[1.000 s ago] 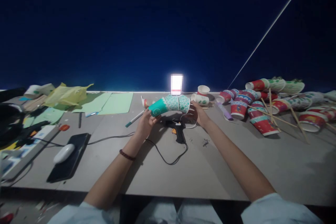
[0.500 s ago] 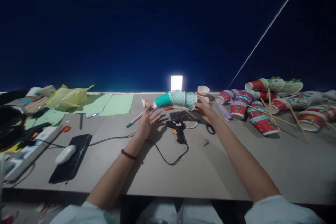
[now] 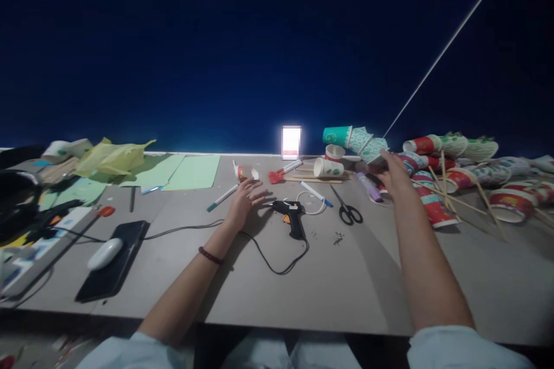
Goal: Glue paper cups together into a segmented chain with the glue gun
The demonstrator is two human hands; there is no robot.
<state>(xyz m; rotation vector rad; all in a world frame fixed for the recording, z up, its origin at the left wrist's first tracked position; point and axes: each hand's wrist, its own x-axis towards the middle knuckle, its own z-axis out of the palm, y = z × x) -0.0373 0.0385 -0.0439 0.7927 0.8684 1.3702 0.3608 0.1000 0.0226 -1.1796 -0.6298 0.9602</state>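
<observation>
My right hand (image 3: 392, 174) grips the wide end of a joined chain of paper cups (image 3: 363, 141), one plain teal cup followed by green-and-white patterned ones. It hangs in the air at the right, near the other cup chains. My left hand (image 3: 246, 202) holds nothing, its fingers spread above the table. Just right of those fingers lies a black glue gun (image 3: 294, 216) with its cord, nozzle pointing left. A small cut red-and-white cup piece (image 3: 244, 171) sits behind the left hand. Black scissors (image 3: 348, 212) rest on the table between the hands.
Red patterned cup chains (image 3: 433, 196) and wooden sticks pile up on the right. Two white cups (image 3: 329, 167) and markers (image 3: 315, 193) lie at the back. To the left are green paper (image 3: 194, 172), a yellow bag (image 3: 112, 158), a phone (image 3: 115, 277) with a mouse, and a power strip (image 3: 56, 248).
The cup chain has moved from the middle to the right in my right hand. My left hand has let go of its teal end. The scissors and white cups are now uncovered.
</observation>
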